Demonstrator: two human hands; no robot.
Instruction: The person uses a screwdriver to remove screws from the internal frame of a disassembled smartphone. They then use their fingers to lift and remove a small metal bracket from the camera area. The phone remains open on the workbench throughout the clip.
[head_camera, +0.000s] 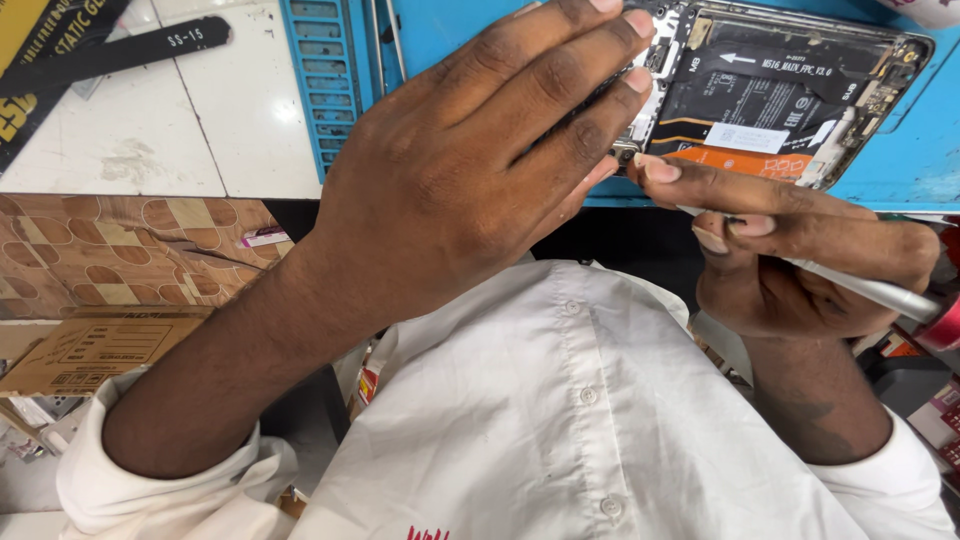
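An opened smartphone (790, 90), back cover off and its black battery and circuit boards showing, lies on a blue work mat (900, 150) at the top right. My left hand (470, 170) lies flat over the phone's left end, fingers together, pressing it down. My right hand (790, 250) grips a slim silver tool (870, 288) like a pen, with the index finger stretched toward the phone's lower left edge. The tool's tip is hidden behind the fingers.
Black tweezers (120, 55) lie on the white tabletop (230, 130) at the upper left. A blue slotted tray strip (322, 80) borders the mat. Below the table edge are my white shirt (560, 420), a cardboard box (100, 350) and patterned flooring.
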